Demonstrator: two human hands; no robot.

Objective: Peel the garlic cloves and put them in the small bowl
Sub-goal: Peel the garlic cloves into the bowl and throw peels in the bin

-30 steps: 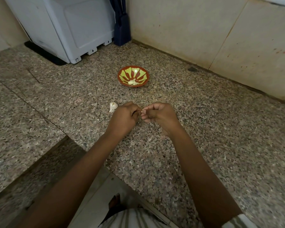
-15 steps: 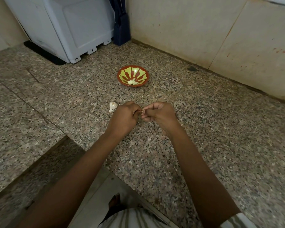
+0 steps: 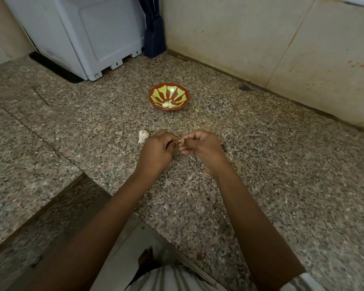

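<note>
Partly done. In the bowl already: a few peeled cloves. Now pinching one clove with fingers of left hand and right hand, above the table. Left to peel: garlic beside left hand.

left grip curled, pinching garlic clove | right grip curled, pinching it too | forearms extended, converging
</note>
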